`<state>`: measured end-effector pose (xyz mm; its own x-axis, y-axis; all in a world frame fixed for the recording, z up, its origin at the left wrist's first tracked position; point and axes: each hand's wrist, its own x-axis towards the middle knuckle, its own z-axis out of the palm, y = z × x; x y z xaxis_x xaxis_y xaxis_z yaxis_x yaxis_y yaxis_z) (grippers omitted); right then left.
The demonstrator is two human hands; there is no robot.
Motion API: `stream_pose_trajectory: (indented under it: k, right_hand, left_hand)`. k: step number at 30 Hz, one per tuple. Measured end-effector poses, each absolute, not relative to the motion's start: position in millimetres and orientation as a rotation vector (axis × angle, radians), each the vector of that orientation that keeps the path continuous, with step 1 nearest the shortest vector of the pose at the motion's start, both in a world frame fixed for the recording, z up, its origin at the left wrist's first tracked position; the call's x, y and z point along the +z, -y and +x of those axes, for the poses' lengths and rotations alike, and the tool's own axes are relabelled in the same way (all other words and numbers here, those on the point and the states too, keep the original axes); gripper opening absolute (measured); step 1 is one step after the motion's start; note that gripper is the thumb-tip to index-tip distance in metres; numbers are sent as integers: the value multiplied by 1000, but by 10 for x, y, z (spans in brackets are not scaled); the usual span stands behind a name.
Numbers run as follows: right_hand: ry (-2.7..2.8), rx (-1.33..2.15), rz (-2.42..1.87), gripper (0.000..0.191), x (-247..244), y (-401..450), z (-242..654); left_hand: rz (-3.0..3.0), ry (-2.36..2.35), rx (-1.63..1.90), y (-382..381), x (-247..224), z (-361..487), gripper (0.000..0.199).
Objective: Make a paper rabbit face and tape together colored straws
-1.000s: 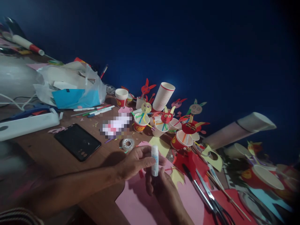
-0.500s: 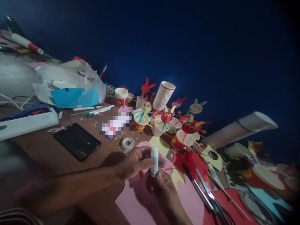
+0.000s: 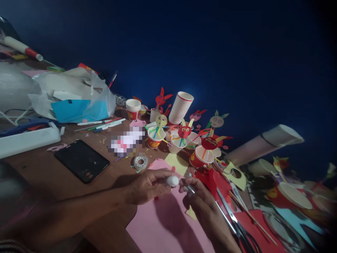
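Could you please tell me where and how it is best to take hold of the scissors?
Probably by the black handles, coming from the near side with the right hand, once it sets down the small shiny piece it seems to hold. The scissors lie with the handles at the near end and the metal blades pointing away, so the hand would meet the handles first.

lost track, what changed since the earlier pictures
The white cylindrical glue stick, earlier upright, is tipped over in the left hand, white end facing the camera. The right hand left its base, moving right, and pinches a small shiny piece. The flat black phone stayed put.
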<state>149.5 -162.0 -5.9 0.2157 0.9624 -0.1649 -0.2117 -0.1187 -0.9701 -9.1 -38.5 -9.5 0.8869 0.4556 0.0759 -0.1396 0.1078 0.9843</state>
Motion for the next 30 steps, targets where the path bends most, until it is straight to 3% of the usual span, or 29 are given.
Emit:
stream_pose_trajectory:
  k: [8, 13, 21, 30]
  right_hand:
    - [1099, 800, -1389, 33, -141, 1667, 1626]
    - [1103, 823, -1443, 28, -117, 1682, 1600]
    - [1072, 887, -1442, 19, -149, 1691, 1540]
    - [1461, 549, -1554, 12, -117, 1676, 1539]
  left_hand:
    - [1713, -275, 460, 379, -123, -100, 34]
    - [1637, -325, 295, 380, -126, -114, 36]
    - [1710, -369, 394, 399, -157, -87, 26]
    - [1903, -330, 409, 354, -160, -109, 25]
